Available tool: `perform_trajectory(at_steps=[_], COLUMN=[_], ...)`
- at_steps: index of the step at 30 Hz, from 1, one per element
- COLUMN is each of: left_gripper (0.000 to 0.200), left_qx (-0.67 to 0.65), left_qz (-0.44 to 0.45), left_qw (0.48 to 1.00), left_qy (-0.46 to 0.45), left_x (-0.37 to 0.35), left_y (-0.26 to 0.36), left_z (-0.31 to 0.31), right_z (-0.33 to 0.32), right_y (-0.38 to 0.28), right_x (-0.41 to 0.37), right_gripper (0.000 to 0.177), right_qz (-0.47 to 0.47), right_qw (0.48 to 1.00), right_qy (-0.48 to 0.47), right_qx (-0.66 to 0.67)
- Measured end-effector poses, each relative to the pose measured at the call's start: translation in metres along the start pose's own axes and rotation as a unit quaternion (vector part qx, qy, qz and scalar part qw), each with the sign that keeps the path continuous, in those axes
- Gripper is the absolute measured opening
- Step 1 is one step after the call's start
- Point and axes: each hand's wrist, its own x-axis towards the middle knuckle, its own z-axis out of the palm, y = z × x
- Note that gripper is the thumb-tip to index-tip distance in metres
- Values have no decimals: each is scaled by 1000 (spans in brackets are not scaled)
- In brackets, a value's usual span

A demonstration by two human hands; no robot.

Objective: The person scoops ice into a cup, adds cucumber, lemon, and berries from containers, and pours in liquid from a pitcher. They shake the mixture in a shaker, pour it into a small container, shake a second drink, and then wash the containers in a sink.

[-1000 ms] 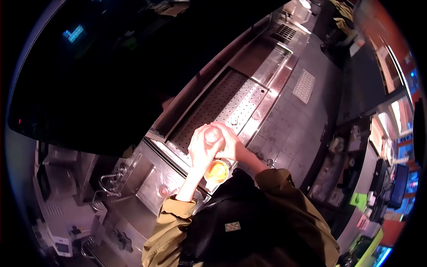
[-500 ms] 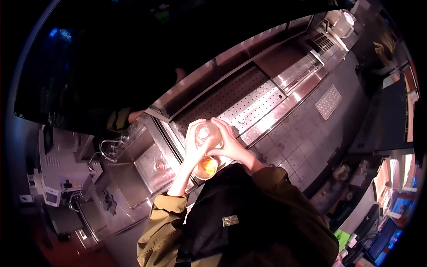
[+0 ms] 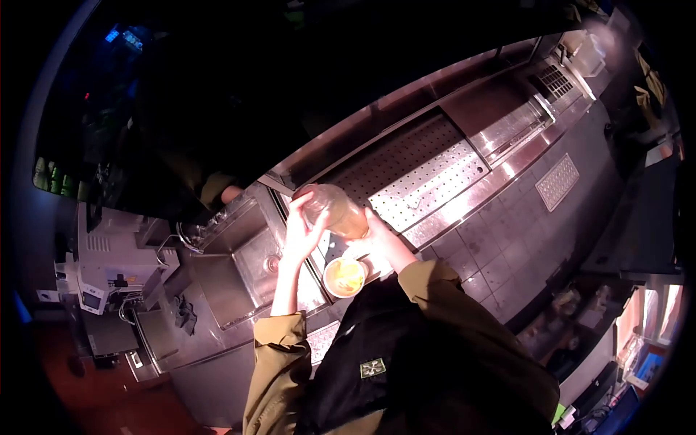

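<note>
Both hands are around a clear, jar-like container with brownish contents, tilted over the counter. My left hand grips its upper left end, fingers spread around the wall. My right hand is closed on the lower right end, where the brownish part shows. Just below, close to my body, a pale round cup stands upright with yellow pieces in it. The container is apart from this cup. Exactly what kind of vessel I hold is not clear.
A perforated metal drain tray lies beyond my right hand. To the left is a steel sink with a tap. A white machine stands at far left. Right of the counter, a metal grate lies in the tiled floor.
The container has gone from nearly upright to tilted, and my hands have moved apart along it. The cup with yellow pieces shows more fully now. The view has shifted a little.
</note>
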Motion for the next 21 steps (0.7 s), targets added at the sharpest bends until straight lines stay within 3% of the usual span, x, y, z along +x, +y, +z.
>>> perform_trajectory(at_steps=[1, 2, 4, 9, 18, 21], left_gripper=[45, 51, 51, 49, 44, 43], left_qx=[43, 41, -85, -149, -287, -331], left_qz=[3, 70, 230, 415, 532, 540], left_qw=[999, 996, 967, 892, 789, 767], left_qy=[12, 47, 66, 101, 108, 107], left_x=[3, 7, 21, -14, -75, -105], left_y=[8, 12, 32, 134, 202, 211], left_z=[6, 12, 14, -3, -35, -59], right_z=[5, 11, 21, 51, 112, 119], right_y=[-6, -12, -28, -20, 97, 147], right_x=[5, 5, -8, -131, -250, -263], right_gripper=[49, 47, 44, 50, 66, 72], right_qz=[-33, -61, -134, -329, -509, -531], right_qw=[999, 996, 984, 921, 786, 776], right_qy=[-33, -62, -105, -194, -320, -304], right_qx=[-15, -26, -54, -70, -145, -152])
